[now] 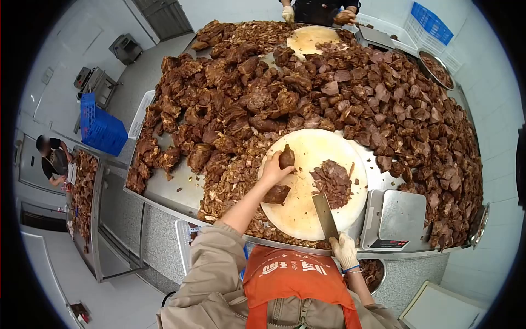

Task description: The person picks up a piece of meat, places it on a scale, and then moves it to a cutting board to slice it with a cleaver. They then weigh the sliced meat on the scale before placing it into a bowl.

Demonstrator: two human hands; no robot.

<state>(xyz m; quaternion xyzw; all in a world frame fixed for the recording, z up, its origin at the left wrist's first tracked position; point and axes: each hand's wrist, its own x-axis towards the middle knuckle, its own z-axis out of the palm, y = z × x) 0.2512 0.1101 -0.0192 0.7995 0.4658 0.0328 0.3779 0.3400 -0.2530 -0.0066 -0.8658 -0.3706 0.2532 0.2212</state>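
On the round cutting board (pixel 290 219) my bare left hand (pixel 272 169) grips a chunk of cooked meat (pixel 286 157) near the upper left. A second dark piece of meat (pixel 276 194) lies on the board just below that hand. My right hand (pixel 344 250), in a white glove, is closed around the handle of a cleaver (pixel 326 217) at the board's lower edge. The blade points up and left, its tip next to a heap of sliced meat (pixel 332 183). A few small scraps lie around the heap.
Large piles of cooked meat (pixel 257 98) cover the metal table around the board. A digital scale (pixel 395 219) stands to the right. Across the table, a person's gloved hand (pixel 288 13) is near another round board (pixel 307 41). Blue crates (pixel 104 129) stand at the left.
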